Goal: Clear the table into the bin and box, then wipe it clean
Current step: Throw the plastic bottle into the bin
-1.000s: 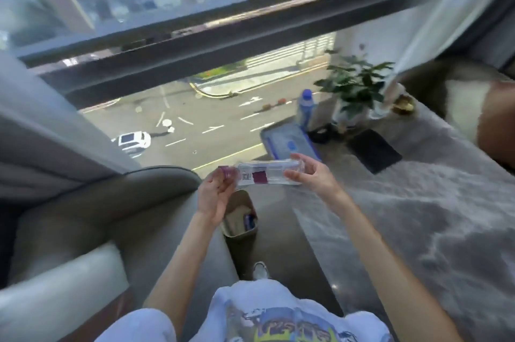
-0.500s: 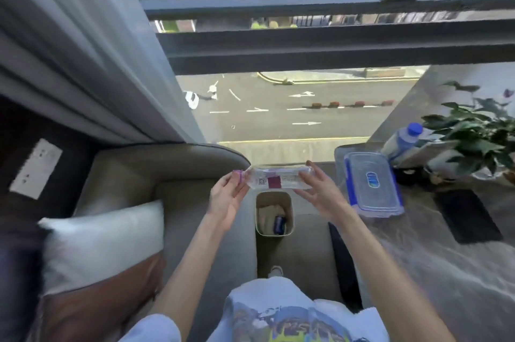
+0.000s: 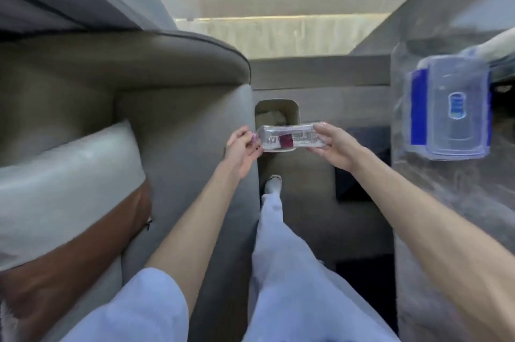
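Left grip [image 3: 241,150] pinches one end and right grip [image 3: 334,148] curls round the other of the clear bottle [image 3: 287,138], level over the bin [image 3: 297,111] at frame centre, so I'd lower it and release both together.

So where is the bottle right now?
In the head view's middle, the bottle lies sideways between the left hand and right hand, just over the bin.

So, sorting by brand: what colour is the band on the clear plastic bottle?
The band on the clear plastic bottle is dark red; head view shows it.
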Available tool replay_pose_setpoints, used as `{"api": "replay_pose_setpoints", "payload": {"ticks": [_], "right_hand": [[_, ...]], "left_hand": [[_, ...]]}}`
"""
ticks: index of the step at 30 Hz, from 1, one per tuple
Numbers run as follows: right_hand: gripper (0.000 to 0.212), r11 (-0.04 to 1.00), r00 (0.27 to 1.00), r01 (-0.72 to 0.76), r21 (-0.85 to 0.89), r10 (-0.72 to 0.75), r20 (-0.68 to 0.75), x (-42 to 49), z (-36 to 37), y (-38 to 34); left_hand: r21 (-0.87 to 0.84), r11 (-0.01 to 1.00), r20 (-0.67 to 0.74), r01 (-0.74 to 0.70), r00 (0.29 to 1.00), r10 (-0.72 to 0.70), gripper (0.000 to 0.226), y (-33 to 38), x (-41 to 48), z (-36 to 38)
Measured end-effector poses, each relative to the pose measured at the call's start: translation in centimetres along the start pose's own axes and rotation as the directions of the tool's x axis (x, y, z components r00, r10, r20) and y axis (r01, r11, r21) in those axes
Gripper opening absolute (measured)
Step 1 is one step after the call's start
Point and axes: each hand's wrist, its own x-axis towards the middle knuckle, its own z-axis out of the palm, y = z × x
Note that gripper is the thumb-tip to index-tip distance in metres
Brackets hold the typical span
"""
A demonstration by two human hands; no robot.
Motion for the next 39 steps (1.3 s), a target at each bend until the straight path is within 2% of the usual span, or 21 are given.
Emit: {"api": "replay_pose_setpoints", "payload": {"ticks": [3,5,6,8,9,12,15,18,21,24,26,28,30,31,33,35,36,39], "right_hand": [[0.007,0.997,0.996,-0.063,0.048,0.067,-0.066,6.3,-1.1,2.2],[0.026,0.992,0.984,-0.078,0.096,0.092,-0.15,10.4,-1.8,3.3],[0.028,0.991,0.977,-0.089,0.104,0.107,-0.183,12.3,-2.1,3.8],[0.01,0.985,0.971,-0.114,0.131,0.138,-0.196,16.2,-2.9,4.8],[0.003,0.982,0.97,-0.111,0.151,0.141,-0.2,18.3,-3.2,5.3],[0.004,0.972,0.965,-0.107,0.207,0.152,-0.212,24.7,-4.6,7.6],[0.01,0.954,0.945,-0.111,0.277,0.188,-0.268,30.5,-6.0,10.5],[0.017,0.948,0.925,-0.13,0.29,0.221,-0.309,35.0,-7.3,13.1],[0.024,0.951,0.922,-0.184,0.25,0.255,-0.293,38.5,-7.9,14.8],[0.038,0.962,0.933,-0.216,0.169,0.255,-0.255,41.7,-7.2,15.4],[0.049,0.974,0.937,-0.205,0.099,0.225,-0.267,43.6,-6.6,16.0],[0.065,0.972,0.931,-0.17,-0.162,0.104,-0.35,44.9,-6.3,16.8],[0.076,0.843,0.933,-0.117,-0.525,-0.088,-0.348,44.9,-5.9,17.3],[0.075,0.764,0.935,-0.079,-0.641,-0.165,-0.313,44.6,-5.7,17.3],[0.07,0.64,0.934,-0.027,-0.768,-0.257,-0.247,43.7,-5.2,17.2],[0.066,0.5,0.931,-0.003,-0.866,-0.314,-0.185,42.4,-4.8,16.8],[0.064,0.436,0.932,-0.004,-0.9,-0.326,-0.162,41.5,-4.7,16.5],[0.058,0.297,0.93,-0.021,-0.955,-0.345,-0.128,37.8,-4.4,15.2]], "left_hand": [[0.105,0.991,-0.019,0.083,0.997,-0.081,0.022,-0.9,7.2,-0.4],[0.184,0.972,-0.012,0.143,0.99,-0.143,0.02,-1.1,11.8,-0.4],[0.213,0.961,-0.012,0.174,0.984,-0.176,0.018,-1.4,14.1,-0.4],[0.252,0.945,-0.012,0.209,0.977,-0.213,0.019,-2.4,18.8,-0.4],[0.265,0.942,-0.006,0.205,0.978,-0.21,0.024,-3.1,21.3,-0.3],[0.317,0.938,0.001,0.139,0.989,-0.147,0.04,-5.3,28.6,-0.1],[0.41,0.907,0.013,0.1,0.993,-0.116,0.048,-7.6,34.9,0.6],[0.505,0.857,-0.033,0.103,0.994,-0.101,0.052,-9.4,39.9,1.6],[0.556,0.826,-0.114,0.089,0.993,-0.031,0.052,-10.5,44.0,1.8],[0.472,0.879,-0.235,0.07,0.971,0.049,0.059,-10.6,46.0,2.0],[0.538,0.842,-0.243,0.032,0.963,0.118,0.061,-10.8,46.8,2.2],[0.618,0.786,-0.215,0.011,0.964,0.156,0.065,-11.4,47.0,2.2],[0.721,0.693,-0.169,0.007,0.971,0.166,0.072,-11.9,46.6,1.9],[0.803,0.596,-0.124,-0.015,0.974,0.191,0.075,-12.1,46.3,1.6],[0.948,0.292,0.047,-0.129,0.961,0.272,0.07,-12.2,45.8,1.1],[0.957,-0.014,0.28,-0.288,0.917,0.283,0.058,-12.3,44.5,0.5],[0.926,-0.104,0.378,-0.363,0.893,0.244,0.053,-12.3,43.6,0.3],[0.854,-0.219,0.501,-0.471,0.858,0.11,0.045,-12.0,39.1,-0.4]]}}
